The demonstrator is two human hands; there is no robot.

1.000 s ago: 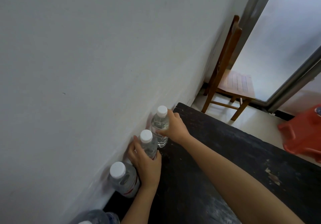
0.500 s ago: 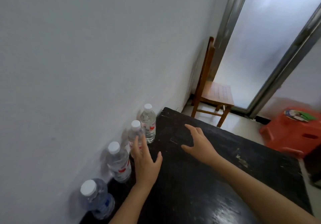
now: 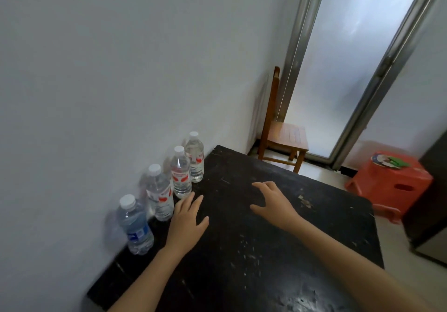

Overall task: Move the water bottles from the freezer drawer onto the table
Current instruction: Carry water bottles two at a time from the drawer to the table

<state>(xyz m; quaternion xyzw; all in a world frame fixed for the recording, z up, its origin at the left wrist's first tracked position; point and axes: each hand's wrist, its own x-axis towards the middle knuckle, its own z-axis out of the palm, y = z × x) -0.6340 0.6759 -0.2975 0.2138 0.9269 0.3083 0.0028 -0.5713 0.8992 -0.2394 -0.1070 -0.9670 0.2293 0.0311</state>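
Counted four water bottles, all upright, white-capped, clear. Set in one row on the black, scuffed table, tight along the white wall.

- Nearest in the row: one blue-labelled bottle, a little apart from the rest.
- Beyond it: three red-labelled bottles, close together, the farthest near the table's far corner.

Two hands, both bare, out over the tabletop.

- Left hand: fingers straight and spread, nothing held. Fingertips just beside the row, near the middle two bottles, apparently touching neither.
- Right hand: fingers spread and loosely bent, nothing held. Well apart from the bottles, toward the table's middle.
- Cannot tell whether either palm touches the tabletop.

Around the table:

- One wooden chair on the floor past the far end, beside a frosted door in a metal frame.
- One red plastic stool to the right of the table, with something round and flat on top, too blurred to name.
- One dark appliance at the right edge, cut off by the frame.
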